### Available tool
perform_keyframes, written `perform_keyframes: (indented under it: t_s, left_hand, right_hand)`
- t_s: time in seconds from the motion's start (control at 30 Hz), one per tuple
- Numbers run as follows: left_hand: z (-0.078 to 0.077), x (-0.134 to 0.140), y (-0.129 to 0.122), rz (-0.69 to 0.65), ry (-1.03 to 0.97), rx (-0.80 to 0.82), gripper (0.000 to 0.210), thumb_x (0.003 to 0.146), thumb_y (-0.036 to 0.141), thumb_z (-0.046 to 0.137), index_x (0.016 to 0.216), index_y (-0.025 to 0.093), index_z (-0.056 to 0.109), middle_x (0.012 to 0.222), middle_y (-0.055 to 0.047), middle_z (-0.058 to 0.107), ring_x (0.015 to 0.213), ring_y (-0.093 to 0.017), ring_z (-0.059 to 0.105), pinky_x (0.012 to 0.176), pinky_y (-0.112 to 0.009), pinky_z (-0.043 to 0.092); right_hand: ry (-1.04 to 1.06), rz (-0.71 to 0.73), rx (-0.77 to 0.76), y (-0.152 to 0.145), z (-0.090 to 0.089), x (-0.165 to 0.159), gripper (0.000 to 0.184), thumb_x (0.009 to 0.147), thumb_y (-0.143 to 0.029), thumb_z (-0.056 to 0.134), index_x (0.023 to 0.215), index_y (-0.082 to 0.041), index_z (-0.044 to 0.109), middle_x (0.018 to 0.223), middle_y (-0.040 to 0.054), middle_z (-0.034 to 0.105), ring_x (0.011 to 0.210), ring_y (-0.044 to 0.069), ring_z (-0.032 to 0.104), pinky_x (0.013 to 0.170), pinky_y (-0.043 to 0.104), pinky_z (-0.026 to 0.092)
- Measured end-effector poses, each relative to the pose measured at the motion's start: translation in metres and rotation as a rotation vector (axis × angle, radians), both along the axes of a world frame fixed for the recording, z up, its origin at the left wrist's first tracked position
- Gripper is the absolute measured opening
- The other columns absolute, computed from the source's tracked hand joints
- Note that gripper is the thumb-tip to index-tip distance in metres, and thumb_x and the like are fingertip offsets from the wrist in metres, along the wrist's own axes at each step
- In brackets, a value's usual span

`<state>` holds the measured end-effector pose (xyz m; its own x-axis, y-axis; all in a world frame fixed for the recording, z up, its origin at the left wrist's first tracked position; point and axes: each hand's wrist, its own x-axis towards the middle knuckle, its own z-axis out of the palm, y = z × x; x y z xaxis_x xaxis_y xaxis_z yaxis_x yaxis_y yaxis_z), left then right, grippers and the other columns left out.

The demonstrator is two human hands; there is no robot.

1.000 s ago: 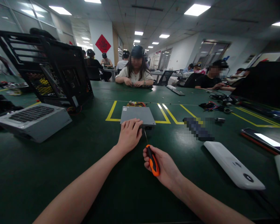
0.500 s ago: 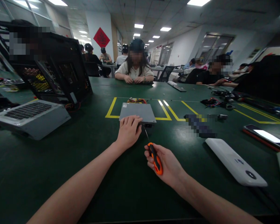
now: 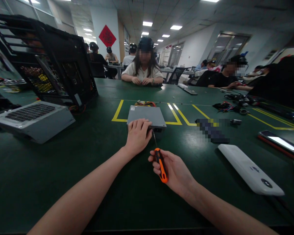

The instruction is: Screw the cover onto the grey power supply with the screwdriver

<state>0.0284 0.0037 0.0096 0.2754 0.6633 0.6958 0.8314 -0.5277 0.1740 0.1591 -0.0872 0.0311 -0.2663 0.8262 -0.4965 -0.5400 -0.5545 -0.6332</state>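
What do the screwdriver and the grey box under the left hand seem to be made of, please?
Screwdriver: handle probably plastic, moulded in orange and black; slim, straight shaft likely metal. Grey box: probably sheet metal, dull finish, from its flat, crisp panels; painted or bare, I cannot tell.

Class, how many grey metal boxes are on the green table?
2. One grey box lies partly under the left hand; another grey box lies at left, in front of the black computer case. More could be hidden behind it.

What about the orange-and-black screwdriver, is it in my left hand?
No, the right hand grips the orange-and-black screwdriver, while the left hand rests on the flat grey metal box.
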Motion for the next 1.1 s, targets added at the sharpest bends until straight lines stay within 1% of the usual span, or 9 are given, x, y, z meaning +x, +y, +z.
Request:
perform_keyframes:
  t_s: [0.13, 0.27, 0.33, 0.43, 0.5, 0.63, 0.8, 0.93, 1.1]
  left_hand:
    - [-0.001, 0.001, 0.0, -0.001, -0.004, 0.002, 0.023, 0.083, 0.024, 0.047, 0.105, 0.021, 0.05, 0.112, -0.006, 0.054, 0.108, -0.022, 0.045, 0.09, -0.039, 0.03]
    - [0.0, 0.001, -0.001, -0.001, 0.003, 0.009, 0.025, 0.083, 0.023, 0.045, 0.108, 0.021, 0.05, 0.113, -0.007, 0.055, 0.108, -0.023, 0.045, 0.09, -0.04, 0.03]
    - [0.0, 0.001, -0.002, -0.005, 0.008, 0.015, 0.026, 0.084, 0.023, 0.045, 0.109, 0.021, 0.05, 0.114, -0.007, 0.054, 0.108, -0.023, 0.045, 0.091, -0.04, 0.03]
    - [0.0, 0.0, -0.002, -0.009, 0.014, 0.018, 0.026, 0.084, 0.023, 0.044, 0.11, 0.021, 0.049, 0.115, -0.006, 0.055, 0.109, -0.022, 0.045, 0.091, -0.039, 0.03]
    - [0.0, 0.0, -0.002, -0.01, 0.011, 0.022, 0.026, 0.084, 0.022, 0.043, 0.11, 0.021, 0.05, 0.114, -0.006, 0.055, 0.109, -0.022, 0.045, 0.091, -0.039, 0.03]
    - [0.001, 0.001, -0.002, -0.021, -0.005, 0.031, 0.026, 0.084, 0.021, 0.043, 0.109, 0.021, 0.051, 0.114, -0.005, 0.055, 0.109, -0.021, 0.045, 0.092, -0.038, 0.029]
    - [0.002, -0.001, -0.003, -0.045, -0.017, 0.026, 0.028, 0.084, 0.019, 0.043, 0.11, 0.022, 0.052, 0.114, -0.005, 0.055, 0.109, -0.02, 0.045, 0.091, -0.038, 0.03]
    - [0.003, -0.002, -0.004, -0.062, -0.021, 0.031, 0.029, 0.084, 0.018, 0.043, 0.11, 0.022, 0.052, 0.114, -0.005, 0.055, 0.109, -0.02, 0.046, 0.092, -0.037, 0.03]
    - [0.003, -0.002, -0.002, -0.063, -0.029, 0.054, 0.028, 0.083, 0.016, 0.044, 0.109, 0.022, 0.053, 0.112, -0.005, 0.056, 0.107, -0.02, 0.047, 0.09, -0.036, 0.03]
  right_hand:
    - [0.001, 0.022, -0.023, -0.001, -0.001, -0.001, 0.024, 0.086, -0.026, 0.041, 0.089, -0.009, 0.057, 0.075, 0.0061, 0.058, 0.058, 0.009, 0.05, 0.055, 0.02, 0.043]
    - [0.025, 0.039, -0.033, -0.004, -0.002, -0.006, 0.021, 0.086, -0.033, 0.044, 0.088, -0.014, 0.054, 0.076, 0.0058, 0.06, 0.06, 0.011, 0.055, 0.064, 0.027, 0.047]
    - [0.02, 0.033, -0.032, -0.005, -0.003, -0.006, 0.021, 0.084, -0.037, 0.047, 0.087, -0.017, 0.051, 0.077, 0.0056, 0.061, 0.053, 0.009, 0.052, 0.057, 0.026, 0.046]
    - [0.041, -0.004, -0.035, -0.004, -0.001, -0.004, 0.021, 0.084, -0.037, 0.048, 0.081, -0.017, 0.05, 0.068, 0.0033, 0.058, 0.042, 0.004, 0.039, 0.042, 0.016, 0.034]
    - [0.07, -0.029, -0.028, -0.003, 0.001, -0.001, 0.023, 0.086, -0.035, 0.043, 0.078, -0.015, 0.05, 0.062, 0.0021, 0.054, 0.04, 0.003, 0.033, 0.038, 0.014, 0.028]
    - [0.088, -0.047, -0.032, -0.001, 0.005, 0.004, 0.027, 0.087, -0.03, 0.035, 0.085, -0.011, 0.054, 0.058, 0.0019, 0.05, 0.041, 0.005, 0.035, 0.037, 0.016, 0.032]
    - [0.045, -0.095, -0.113, -0.001, 0.007, 0.006, 0.016, 0.083, -0.024, 0.047, 0.085, -0.01, 0.055, 0.063, 0.0022, 0.052, 0.047, 0.004, 0.044, 0.043, 0.013, 0.04]
    - [0.001, -0.125, -0.019, 0.0, 0.008, 0.008, 0.009, 0.081, -0.02, 0.052, 0.075, -0.013, 0.052, 0.063, 0.0003, 0.052, 0.042, 0.001, 0.039, 0.036, 0.01, 0.033]
    - [-0.066, -0.08, 0.06, 0.004, 0.008, 0.014, 0.013, 0.082, -0.02, 0.048, 0.07, -0.013, 0.05, 0.061, 0.0, 0.051, 0.038, 0.001, 0.035, 0.032, 0.011, 0.027]
